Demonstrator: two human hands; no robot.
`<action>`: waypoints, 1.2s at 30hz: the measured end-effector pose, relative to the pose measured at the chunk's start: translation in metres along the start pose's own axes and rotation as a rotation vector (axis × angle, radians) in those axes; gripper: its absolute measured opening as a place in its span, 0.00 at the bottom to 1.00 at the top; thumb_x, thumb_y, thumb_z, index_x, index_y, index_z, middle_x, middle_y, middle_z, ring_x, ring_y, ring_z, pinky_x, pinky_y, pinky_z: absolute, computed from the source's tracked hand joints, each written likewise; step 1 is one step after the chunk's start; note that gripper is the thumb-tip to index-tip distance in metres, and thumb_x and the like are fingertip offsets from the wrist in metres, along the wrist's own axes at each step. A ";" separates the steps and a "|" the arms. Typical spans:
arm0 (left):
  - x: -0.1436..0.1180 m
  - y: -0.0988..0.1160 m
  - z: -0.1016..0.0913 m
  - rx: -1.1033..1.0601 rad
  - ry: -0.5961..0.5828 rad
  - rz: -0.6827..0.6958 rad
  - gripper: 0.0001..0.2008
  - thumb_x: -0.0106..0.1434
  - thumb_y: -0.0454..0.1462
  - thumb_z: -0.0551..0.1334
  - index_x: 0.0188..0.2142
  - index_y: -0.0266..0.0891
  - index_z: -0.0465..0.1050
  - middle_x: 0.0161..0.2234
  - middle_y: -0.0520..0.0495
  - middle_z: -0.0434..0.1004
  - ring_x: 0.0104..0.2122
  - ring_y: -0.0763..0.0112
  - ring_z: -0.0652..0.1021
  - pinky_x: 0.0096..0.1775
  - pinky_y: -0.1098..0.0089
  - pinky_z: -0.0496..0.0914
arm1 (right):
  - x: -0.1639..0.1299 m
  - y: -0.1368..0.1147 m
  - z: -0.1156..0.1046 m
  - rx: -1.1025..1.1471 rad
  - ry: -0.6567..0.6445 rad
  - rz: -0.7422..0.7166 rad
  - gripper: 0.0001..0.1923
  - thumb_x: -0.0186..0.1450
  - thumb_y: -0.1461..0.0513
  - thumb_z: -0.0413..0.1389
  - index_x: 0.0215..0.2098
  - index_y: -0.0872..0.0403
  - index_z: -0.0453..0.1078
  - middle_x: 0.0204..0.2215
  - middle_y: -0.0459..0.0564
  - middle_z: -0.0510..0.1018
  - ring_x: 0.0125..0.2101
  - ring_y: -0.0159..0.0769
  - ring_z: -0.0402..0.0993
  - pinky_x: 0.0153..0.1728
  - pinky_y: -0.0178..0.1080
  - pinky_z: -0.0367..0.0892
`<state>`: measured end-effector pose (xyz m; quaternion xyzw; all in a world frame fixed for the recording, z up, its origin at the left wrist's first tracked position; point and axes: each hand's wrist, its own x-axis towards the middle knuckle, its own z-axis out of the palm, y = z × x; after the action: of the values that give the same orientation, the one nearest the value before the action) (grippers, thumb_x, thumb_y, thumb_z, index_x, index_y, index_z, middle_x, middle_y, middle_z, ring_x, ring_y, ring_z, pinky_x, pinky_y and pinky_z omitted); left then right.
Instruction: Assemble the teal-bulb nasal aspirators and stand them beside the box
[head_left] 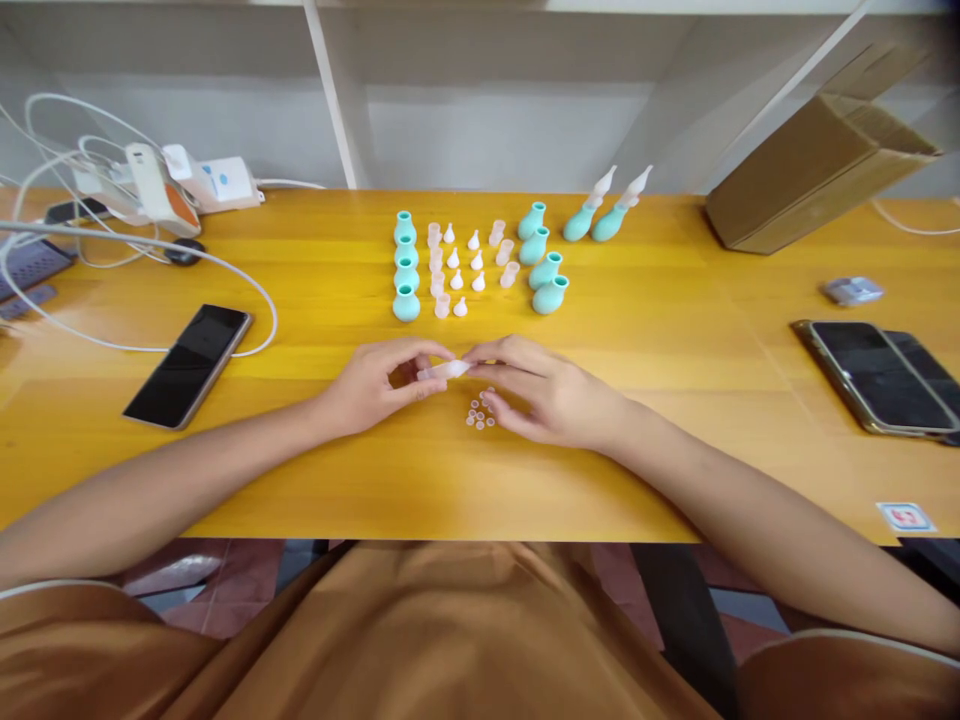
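Observation:
My left hand and my right hand meet at the middle of the yellow wooden table. Between their fingertips they pinch a small translucent pinkish tube piece, each hand on one end. Just under my right fingers lies a cluster of several tiny clear rings. Beyond the hands stand rows of teal rubber bulbs, translucent tips and caps, and more teal bulbs. Two assembled teal bulbs with white nozzles lean at the back.
A black phone lies at the left beside white cables and a power strip. Two phones lie at the right edge, with a small grey packet behind them. A cardboard box sits at the back right.

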<state>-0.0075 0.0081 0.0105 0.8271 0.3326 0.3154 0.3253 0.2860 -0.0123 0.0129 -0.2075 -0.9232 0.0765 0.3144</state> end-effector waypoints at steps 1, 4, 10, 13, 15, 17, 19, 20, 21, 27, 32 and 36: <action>0.000 0.000 0.000 -0.003 -0.003 -0.004 0.14 0.74 0.46 0.71 0.55 0.44 0.84 0.40 0.50 0.86 0.38 0.70 0.81 0.44 0.71 0.74 | 0.000 0.000 0.000 0.003 0.000 -0.001 0.21 0.77 0.65 0.58 0.66 0.52 0.75 0.59 0.62 0.81 0.55 0.51 0.83 0.58 0.54 0.83; 0.000 0.000 0.000 -0.036 -0.005 -0.040 0.14 0.74 0.48 0.71 0.53 0.45 0.85 0.40 0.49 0.86 0.38 0.70 0.81 0.43 0.71 0.73 | 0.001 -0.001 -0.001 0.014 0.000 -0.010 0.21 0.77 0.66 0.58 0.67 0.53 0.75 0.60 0.63 0.81 0.56 0.51 0.83 0.57 0.55 0.82; 0.002 -0.006 0.004 -0.242 0.006 -0.180 0.21 0.70 0.53 0.73 0.52 0.42 0.85 0.39 0.48 0.85 0.36 0.69 0.80 0.40 0.70 0.73 | -0.001 -0.001 0.002 0.005 0.019 -0.037 0.25 0.77 0.65 0.58 0.71 0.52 0.71 0.66 0.63 0.79 0.61 0.51 0.82 0.60 0.55 0.82; 0.004 -0.007 0.005 -0.362 -0.011 -0.247 0.22 0.66 0.54 0.76 0.47 0.40 0.84 0.38 0.47 0.85 0.37 0.69 0.81 0.42 0.69 0.75 | -0.002 -0.001 0.005 0.011 0.034 -0.060 0.29 0.77 0.66 0.58 0.75 0.53 0.68 0.69 0.64 0.77 0.64 0.50 0.81 0.62 0.53 0.81; 0.005 -0.005 0.005 -0.420 -0.030 -0.289 0.23 0.64 0.55 0.77 0.43 0.39 0.83 0.39 0.47 0.86 0.37 0.68 0.82 0.43 0.68 0.75 | -0.002 -0.002 0.006 0.031 0.041 -0.080 0.31 0.76 0.67 0.58 0.76 0.53 0.66 0.69 0.65 0.77 0.64 0.49 0.82 0.62 0.52 0.82; 0.005 -0.001 0.005 -0.464 -0.040 -0.330 0.23 0.62 0.55 0.78 0.41 0.39 0.83 0.40 0.46 0.87 0.38 0.68 0.82 0.45 0.67 0.76 | -0.001 -0.003 0.008 0.052 0.055 -0.093 0.32 0.76 0.68 0.58 0.77 0.53 0.65 0.68 0.64 0.79 0.61 0.49 0.83 0.60 0.51 0.83; 0.004 0.004 0.005 -0.496 -0.040 -0.362 0.24 0.61 0.55 0.79 0.40 0.38 0.82 0.40 0.46 0.88 0.38 0.68 0.82 0.45 0.66 0.76 | 0.000 -0.004 0.008 0.061 0.076 -0.106 0.33 0.75 0.68 0.58 0.77 0.52 0.65 0.67 0.63 0.80 0.58 0.48 0.85 0.57 0.51 0.84; 0.004 0.006 0.006 -0.508 -0.038 -0.373 0.24 0.60 0.55 0.79 0.40 0.38 0.82 0.40 0.46 0.88 0.38 0.68 0.82 0.45 0.66 0.75 | 0.001 -0.005 0.008 0.063 0.084 -0.110 0.33 0.75 0.69 0.58 0.77 0.51 0.65 0.66 0.63 0.81 0.58 0.48 0.85 0.56 0.52 0.84; 0.003 0.008 0.006 -0.518 -0.037 -0.382 0.23 0.60 0.54 0.79 0.39 0.38 0.81 0.40 0.46 0.88 0.38 0.68 0.82 0.45 0.66 0.75 | 0.002 -0.005 0.008 0.066 0.089 -0.112 0.33 0.75 0.69 0.58 0.77 0.52 0.65 0.66 0.63 0.81 0.57 0.49 0.85 0.56 0.52 0.84; 0.001 0.012 0.008 -0.495 -0.064 -0.412 0.21 0.61 0.52 0.79 0.39 0.37 0.81 0.39 0.46 0.88 0.37 0.68 0.82 0.44 0.66 0.74 | 0.002 -0.007 0.009 0.068 0.070 -0.126 0.32 0.74 0.70 0.59 0.75 0.56 0.67 0.63 0.66 0.83 0.57 0.50 0.85 0.55 0.52 0.85; -0.001 0.012 0.008 -0.537 -0.065 -0.416 0.20 0.62 0.51 0.79 0.38 0.37 0.82 0.39 0.46 0.88 0.39 0.67 0.83 0.46 0.66 0.75 | 0.002 -0.008 0.013 0.110 0.088 -0.107 0.30 0.73 0.69 0.60 0.73 0.56 0.69 0.62 0.66 0.83 0.58 0.50 0.84 0.57 0.52 0.84; -0.002 0.013 0.008 -0.590 -0.025 -0.426 0.21 0.61 0.52 0.80 0.38 0.38 0.83 0.39 0.45 0.89 0.40 0.65 0.85 0.50 0.63 0.77 | 0.001 -0.011 0.016 0.163 0.102 -0.075 0.31 0.73 0.69 0.60 0.73 0.54 0.68 0.63 0.66 0.81 0.59 0.51 0.84 0.57 0.54 0.83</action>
<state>0.0015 -0.0030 0.0151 0.6139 0.3881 0.3126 0.6123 0.2715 -0.0222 0.0042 -0.1503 -0.9037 0.1288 0.3797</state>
